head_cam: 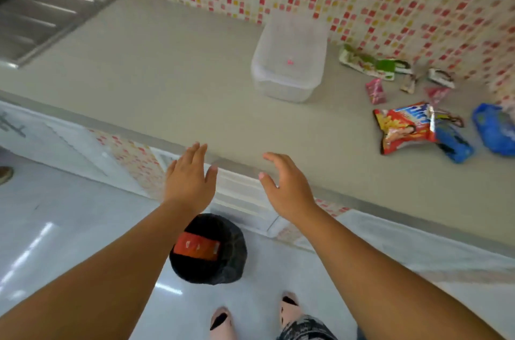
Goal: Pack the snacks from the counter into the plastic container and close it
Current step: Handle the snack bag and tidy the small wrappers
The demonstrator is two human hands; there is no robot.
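Observation:
A clear plastic container [289, 61] with its lid on stands on the beige counter [167, 66] near the tiled wall. To its right lie the snacks: a green-and-white packet [370, 63], a small pink packet [375, 91], a red chips bag [404, 126], two blue packets [452, 142] [494, 129] and several small wrappers [440, 77]. My left hand [189, 178] and my right hand [287, 183] hover over the counter's front edge, fingers spread, holding nothing, well short of the container.
A steel sink drainboard [47, 13] is set into the counter at far left. A black bin [209, 250] with a red wrapper inside stands on the white floor below the counter. My feet [287, 309] are at the bottom.

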